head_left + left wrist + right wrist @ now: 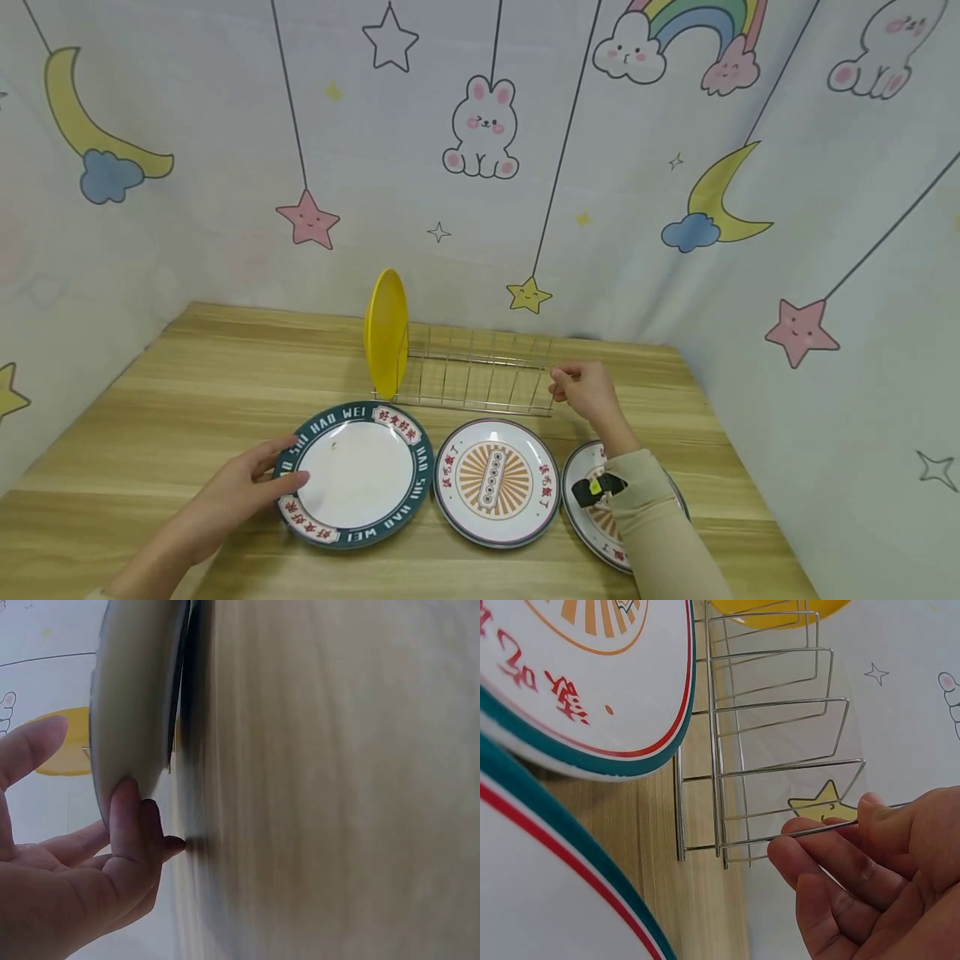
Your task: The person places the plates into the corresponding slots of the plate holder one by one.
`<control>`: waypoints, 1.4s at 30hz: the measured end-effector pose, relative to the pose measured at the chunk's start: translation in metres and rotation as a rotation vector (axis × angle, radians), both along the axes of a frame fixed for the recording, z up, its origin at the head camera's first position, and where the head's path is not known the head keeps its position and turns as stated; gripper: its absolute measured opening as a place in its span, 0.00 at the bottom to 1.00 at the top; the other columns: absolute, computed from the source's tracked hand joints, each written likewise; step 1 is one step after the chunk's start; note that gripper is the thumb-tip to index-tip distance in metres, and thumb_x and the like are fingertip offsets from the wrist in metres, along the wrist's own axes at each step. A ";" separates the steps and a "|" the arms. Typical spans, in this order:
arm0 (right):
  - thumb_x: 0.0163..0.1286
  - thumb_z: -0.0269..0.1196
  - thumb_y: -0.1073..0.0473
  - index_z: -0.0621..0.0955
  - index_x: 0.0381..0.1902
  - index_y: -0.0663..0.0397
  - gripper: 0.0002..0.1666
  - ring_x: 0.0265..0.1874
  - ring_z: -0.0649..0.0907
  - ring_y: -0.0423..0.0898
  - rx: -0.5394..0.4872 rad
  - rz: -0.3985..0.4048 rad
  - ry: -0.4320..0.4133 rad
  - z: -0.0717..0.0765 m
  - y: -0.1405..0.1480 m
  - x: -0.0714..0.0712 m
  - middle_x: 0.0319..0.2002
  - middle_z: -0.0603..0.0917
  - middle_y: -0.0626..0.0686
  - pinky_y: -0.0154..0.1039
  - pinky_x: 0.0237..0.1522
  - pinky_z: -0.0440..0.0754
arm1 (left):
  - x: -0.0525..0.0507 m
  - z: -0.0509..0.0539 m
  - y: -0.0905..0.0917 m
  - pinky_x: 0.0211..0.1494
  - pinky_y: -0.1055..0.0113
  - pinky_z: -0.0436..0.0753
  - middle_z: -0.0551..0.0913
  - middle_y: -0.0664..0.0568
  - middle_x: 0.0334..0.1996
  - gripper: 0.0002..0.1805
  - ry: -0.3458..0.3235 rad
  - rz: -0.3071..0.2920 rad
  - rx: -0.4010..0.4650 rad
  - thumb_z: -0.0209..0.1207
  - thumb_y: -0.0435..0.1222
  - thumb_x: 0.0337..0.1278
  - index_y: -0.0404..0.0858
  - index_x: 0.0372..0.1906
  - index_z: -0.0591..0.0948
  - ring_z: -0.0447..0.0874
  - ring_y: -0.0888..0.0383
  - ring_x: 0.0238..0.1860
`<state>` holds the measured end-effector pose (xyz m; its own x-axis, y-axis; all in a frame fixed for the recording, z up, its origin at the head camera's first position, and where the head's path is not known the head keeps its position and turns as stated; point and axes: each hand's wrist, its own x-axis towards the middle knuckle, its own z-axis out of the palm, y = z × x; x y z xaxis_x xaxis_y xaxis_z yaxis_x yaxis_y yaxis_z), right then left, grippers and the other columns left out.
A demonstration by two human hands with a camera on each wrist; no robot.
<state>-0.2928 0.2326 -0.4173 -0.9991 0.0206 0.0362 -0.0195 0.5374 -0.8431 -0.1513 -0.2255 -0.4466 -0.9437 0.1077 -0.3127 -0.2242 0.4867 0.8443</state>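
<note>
A large plate (357,477) with a dark green lettered rim is at the front left. My left hand (243,492) is at its left edge, thumb over the top. In the left wrist view, the fingers (126,825) curl under the plate's pale underside (135,690). My right hand (588,400) pinches the right end wire of a metal dish rack (480,379) between thumb and fingers. The right wrist view shows this hand (877,877) on that wire. A yellow plate (387,333) stands upright in the rack's left end.
A white plate (497,483) with an orange sunburst lies in front of the rack. To its right is a similar plate (588,500), partly hidden by my right sleeve (660,517). Behind the wooden table (247,367) hangs a patterned cloth (420,167).
</note>
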 end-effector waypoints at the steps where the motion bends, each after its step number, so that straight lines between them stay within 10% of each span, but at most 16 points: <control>1: 0.74 0.59 0.62 0.83 0.49 0.71 0.15 0.31 0.87 0.52 -0.002 0.001 0.000 0.000 0.000 0.000 0.32 0.87 0.60 0.53 0.43 0.85 | 0.000 0.000 0.000 0.65 0.39 0.67 0.52 0.23 0.71 0.50 0.001 0.001 -0.006 0.62 0.56 0.60 0.29 0.75 0.56 0.56 0.26 0.68; 9: 0.74 0.59 0.62 0.82 0.51 0.72 0.16 0.32 0.87 0.52 0.006 0.008 -0.001 0.001 0.000 0.000 0.32 0.87 0.60 0.53 0.44 0.85 | -0.002 -0.001 0.000 0.66 0.39 0.67 0.58 0.25 0.70 0.47 0.021 0.012 -0.037 0.63 0.55 0.61 0.28 0.73 0.62 0.63 0.32 0.66; 20: 0.74 0.59 0.63 0.82 0.50 0.72 0.16 0.30 0.87 0.52 -0.001 0.010 -0.004 0.001 -0.001 0.000 0.31 0.87 0.59 0.54 0.44 0.85 | 0.003 0.004 -0.004 0.53 0.44 0.80 0.71 0.26 0.61 0.33 0.223 0.083 -0.268 0.65 0.46 0.61 0.31 0.65 0.74 0.75 0.32 0.57; 28: 0.75 0.58 0.61 0.80 0.54 0.71 0.18 0.31 0.87 0.51 0.002 0.004 -0.012 0.003 -0.001 0.001 0.32 0.87 0.60 0.53 0.44 0.85 | 0.008 0.007 -0.003 0.36 0.68 0.86 0.75 0.27 0.57 0.24 0.308 0.182 -0.098 0.62 0.36 0.65 0.29 0.62 0.77 0.86 0.51 0.45; 42: 0.74 0.59 0.62 0.81 0.54 0.70 0.17 0.30 0.87 0.50 0.009 0.001 0.005 0.001 -0.004 -0.004 0.33 0.87 0.61 0.52 0.43 0.85 | 0.003 0.027 -0.019 0.33 0.70 0.86 0.77 0.35 0.58 0.23 0.330 0.303 -0.042 0.59 0.45 0.69 0.35 0.61 0.80 0.83 0.71 0.35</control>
